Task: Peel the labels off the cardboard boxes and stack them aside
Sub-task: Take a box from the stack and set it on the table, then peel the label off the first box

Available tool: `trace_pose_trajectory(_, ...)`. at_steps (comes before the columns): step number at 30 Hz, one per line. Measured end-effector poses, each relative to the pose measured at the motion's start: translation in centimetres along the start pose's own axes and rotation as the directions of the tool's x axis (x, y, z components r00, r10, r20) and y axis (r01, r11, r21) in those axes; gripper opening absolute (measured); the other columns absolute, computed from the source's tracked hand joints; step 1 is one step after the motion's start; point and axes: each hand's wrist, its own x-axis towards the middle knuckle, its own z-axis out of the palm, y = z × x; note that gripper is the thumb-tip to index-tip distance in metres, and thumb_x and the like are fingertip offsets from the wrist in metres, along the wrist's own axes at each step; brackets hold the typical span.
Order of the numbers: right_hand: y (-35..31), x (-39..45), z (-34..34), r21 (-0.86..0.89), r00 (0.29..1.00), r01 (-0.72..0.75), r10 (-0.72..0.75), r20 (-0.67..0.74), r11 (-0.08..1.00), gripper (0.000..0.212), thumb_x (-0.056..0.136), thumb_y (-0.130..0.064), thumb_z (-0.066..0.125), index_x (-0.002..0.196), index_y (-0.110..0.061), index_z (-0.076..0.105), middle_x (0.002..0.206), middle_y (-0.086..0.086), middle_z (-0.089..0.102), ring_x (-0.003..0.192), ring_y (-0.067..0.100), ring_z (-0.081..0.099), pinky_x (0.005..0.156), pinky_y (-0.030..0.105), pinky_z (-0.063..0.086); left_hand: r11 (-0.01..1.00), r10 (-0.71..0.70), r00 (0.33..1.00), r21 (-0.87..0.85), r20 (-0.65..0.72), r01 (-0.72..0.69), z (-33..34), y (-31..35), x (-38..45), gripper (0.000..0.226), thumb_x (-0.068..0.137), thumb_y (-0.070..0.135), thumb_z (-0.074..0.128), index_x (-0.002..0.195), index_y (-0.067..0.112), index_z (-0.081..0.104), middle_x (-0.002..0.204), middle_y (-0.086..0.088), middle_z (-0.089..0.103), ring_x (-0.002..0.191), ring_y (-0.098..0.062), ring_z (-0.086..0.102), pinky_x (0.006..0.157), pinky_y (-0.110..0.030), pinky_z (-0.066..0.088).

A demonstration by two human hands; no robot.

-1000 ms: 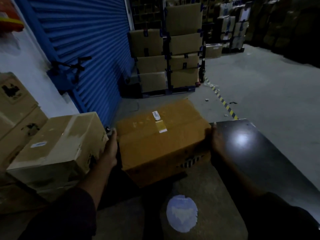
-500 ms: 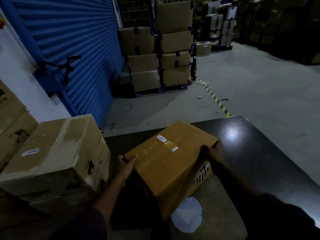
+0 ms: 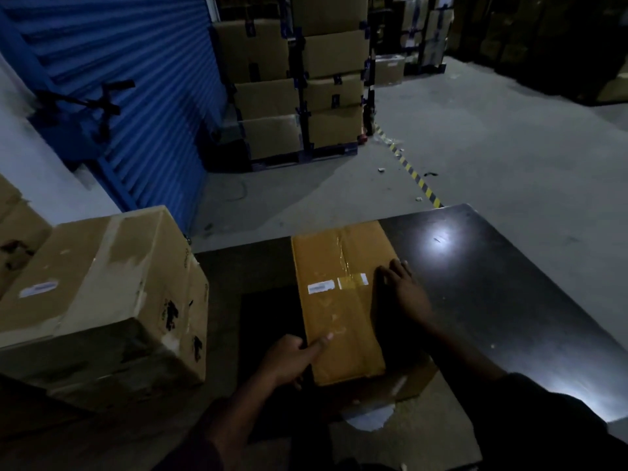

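While both hands (image 3: 404, 294) lie flat, unclenched on box (image 3: 336, 300), bigger carton (image 3: 102, 294) crowds left.

Readable text: none (the frame is dim and blurred).
White label (image 3: 319, 288): on top of the box (image 3: 334, 300), between the two hands; its print is too blurred to read.
Yellow-white label (image 3: 353, 281): just left of the right hand (image 3: 404, 290); blank or illegible.
Pale label (image 3: 38, 288): on the big box (image 3: 102, 283) left of the left hand (image 3: 289, 358); unreadable.
Dark marks (image 3: 170, 314): on that box's side; no letters can be made out.
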Motion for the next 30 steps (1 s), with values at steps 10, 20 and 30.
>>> trace_pose_trajectory(10,-2.2,-3.0,1.9,0.111,0.966,0.118,-0.088,-0.242,0.987,0.030,0.091,-0.026,0.062,0.122,-0.026,0.062,0.128,-0.007,0.060,0.121,0.013,0.046,0.104,0.035,0.041,0.992,0.112,0.970,0.037,0.215,-0.123,3.6,1.0,-1.3,0.069,0.082,0.068,0.063,0.095,0.001,0.068,0.089,-0.017,0.074,0.072,-0.032,0.073,0.063,-0.039,0.058)
trace_pose_trajectory(20,-3.8,-4.3,0.9,-0.026,0.981,0.071,-0.074,-0.180,0.997,0.024,0.084,-0.039,0.066,0.108,-0.039,0.067,0.119,-0.007,0.055,0.113,0.018,0.040,0.091,0.037,0.031,0.941,0.289,0.910,0.089,0.296,-0.327,4.3,2.9,-1.4,0.062,0.092,0.062,0.053,0.075,0.005,0.072,0.079,-0.010,0.074,0.064,-0.017,0.068,0.065,-0.031,0.054)
trace_pose_trajectory(30,-4.3,-5.2,2.1,-0.069,0.977,0.038,-0.052,-0.209,0.997,0.023,0.081,-0.048,0.066,0.103,-0.046,0.065,0.114,-0.020,0.051,0.110,0.009,0.039,0.094,0.033,0.034,0.917,0.291,0.886,-0.158,-0.361,-0.366,-0.4,4.4,5.7,0.030,0.088,0.020,0.072,0.113,0.020,0.055,0.086,-0.002,0.055,0.078,-0.013,0.056,0.072,-0.029,0.048)
